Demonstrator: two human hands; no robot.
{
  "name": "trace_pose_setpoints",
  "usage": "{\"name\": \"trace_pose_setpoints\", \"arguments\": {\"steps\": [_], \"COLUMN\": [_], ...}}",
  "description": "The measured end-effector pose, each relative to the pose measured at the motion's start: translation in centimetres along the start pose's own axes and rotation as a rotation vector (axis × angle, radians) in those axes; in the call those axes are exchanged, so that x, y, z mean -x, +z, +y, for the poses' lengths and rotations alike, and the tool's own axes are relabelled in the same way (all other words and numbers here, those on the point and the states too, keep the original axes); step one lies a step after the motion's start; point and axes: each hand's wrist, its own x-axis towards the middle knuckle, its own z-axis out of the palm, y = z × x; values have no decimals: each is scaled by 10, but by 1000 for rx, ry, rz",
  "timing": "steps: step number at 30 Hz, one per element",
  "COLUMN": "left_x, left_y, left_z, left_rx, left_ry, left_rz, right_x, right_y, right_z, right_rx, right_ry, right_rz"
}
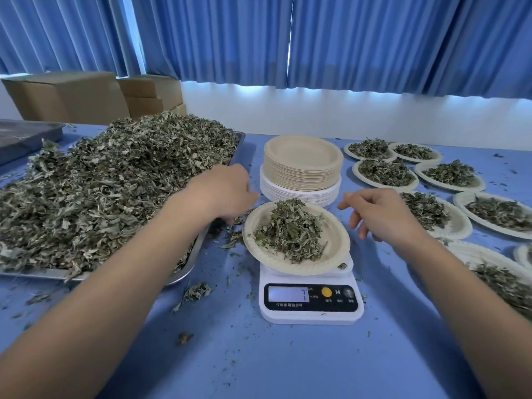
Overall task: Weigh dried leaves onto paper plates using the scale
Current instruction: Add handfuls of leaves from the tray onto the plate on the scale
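A paper plate [288,267] heaped with dried leaves [290,231] sits on the white kitchen scale [311,309], near and central, which leaves the display in view; its digits are too blurred to read. The left hand [221,194] dips at the right edge of the metal tray [184,273] beside the big leaf pile [115,182], likely adjusting the portion. Its fingertips are hidden, so any grip cannot be told. The right hand [380,214] hovers just right of the plate, fingers loosely spread and holding nothing, probably ready to move it to the filled plates [385,172] far right.
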Motion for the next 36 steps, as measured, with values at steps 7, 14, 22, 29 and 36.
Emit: {"name": "trace_pose_setpoints", "arguments": {"steps": [7, 14, 22, 29, 36], "left_x": [1, -7, -17, -61, -166], "left_y": [14, 4, 30, 54, 47], "left_z": [9, 32, 118, 202, 275], "left_rx": [100, 306, 754, 1046, 1110], "left_ry": [109, 155, 122, -16, -90], "left_rz": [-223, -61, -174, -229, -236], "right_x": [20, 31, 56, 34, -68], "right_y": [-5, -39, -123, -191, -235], "right_z": [-24, -24, 9, 35, 60], "right_rx": [177, 42, -143, -312, -308], "right_ry": [-3, 36, 166, 366, 479], "right_rz": [-328, -153, 45, 227, 372]}}
